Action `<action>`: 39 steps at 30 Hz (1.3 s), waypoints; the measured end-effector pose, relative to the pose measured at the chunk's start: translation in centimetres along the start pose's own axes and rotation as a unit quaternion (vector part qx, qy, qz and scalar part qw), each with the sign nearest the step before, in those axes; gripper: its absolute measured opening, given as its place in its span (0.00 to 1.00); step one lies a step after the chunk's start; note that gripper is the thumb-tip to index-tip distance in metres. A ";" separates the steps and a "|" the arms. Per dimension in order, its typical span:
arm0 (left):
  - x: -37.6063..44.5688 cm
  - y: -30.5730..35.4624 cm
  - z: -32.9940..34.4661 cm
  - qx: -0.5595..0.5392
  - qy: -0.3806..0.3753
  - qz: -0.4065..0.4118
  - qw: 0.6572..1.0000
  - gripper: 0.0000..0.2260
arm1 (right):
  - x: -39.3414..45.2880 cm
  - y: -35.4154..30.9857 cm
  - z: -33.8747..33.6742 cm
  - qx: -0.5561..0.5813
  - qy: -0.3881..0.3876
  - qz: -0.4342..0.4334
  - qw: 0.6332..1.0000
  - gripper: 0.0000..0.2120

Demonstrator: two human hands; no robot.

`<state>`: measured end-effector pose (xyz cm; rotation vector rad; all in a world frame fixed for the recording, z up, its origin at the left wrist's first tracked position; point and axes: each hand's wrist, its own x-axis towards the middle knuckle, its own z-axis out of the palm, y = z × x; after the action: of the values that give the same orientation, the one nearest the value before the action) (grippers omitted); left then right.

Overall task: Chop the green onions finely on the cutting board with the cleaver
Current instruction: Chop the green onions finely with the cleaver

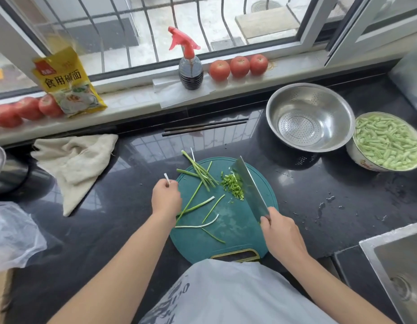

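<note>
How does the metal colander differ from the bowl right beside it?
The metal colander is bare, shiny steel with small holes through it, and nothing lies in it; the bowl is white on the outside and filled to the brim with cut green beans. The colander looks wider and stands farther back, nearer the window. Both are round and sit on the dark counter, right of the cutting board.

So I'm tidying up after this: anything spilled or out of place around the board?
Yes. Water droplets are spattered on the dark counter right of the cutting board. One green onion strand pokes past the board's far edge. The left hand pinches a white piece off the board.
</note>
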<state>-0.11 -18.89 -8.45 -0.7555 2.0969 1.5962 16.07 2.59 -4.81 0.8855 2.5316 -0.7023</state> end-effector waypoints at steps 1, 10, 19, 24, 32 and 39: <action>1.5 1.0 0.7 0.002 0.004 -0.016 1.000 0.08 | 0.1 0.0 -0.1 -0.002 -0.001 0.001 1.000 0.09; 10.9 7.3 5.9 0.430 -0.009 0.033 0.902 0.21 | 1.8 -0.9 -1.2 0.008 0.001 -0.006 1.000 0.10; 10.5 7.6 9.7 0.505 -0.064 0.138 0.850 0.10 | 3.9 -0.5 -1.7 0.059 0.000 0.010 0.998 0.11; 6.4 10.7 4.1 0.422 -0.143 0.224 0.867 0.11 | 4.3 -0.2 -1.7 0.069 -0.005 0.003 0.998 0.11; 5.8 9.4 0.3 0.364 -0.122 0.039 0.923 0.10 | 4.3 -0.8 -1.1 0.077 -0.010 0.006 0.997 0.13; 7.8 5.9 9.2 0.401 0.006 0.002 0.916 0.17 | 4.3 -1.1 -1.5 0.077 0.001 0.012 0.997 0.13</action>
<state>-10.00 -10.23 -11.27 -0.4553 2.4538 0.5906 11.96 4.71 -5.31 0.9656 2.4896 -0.8995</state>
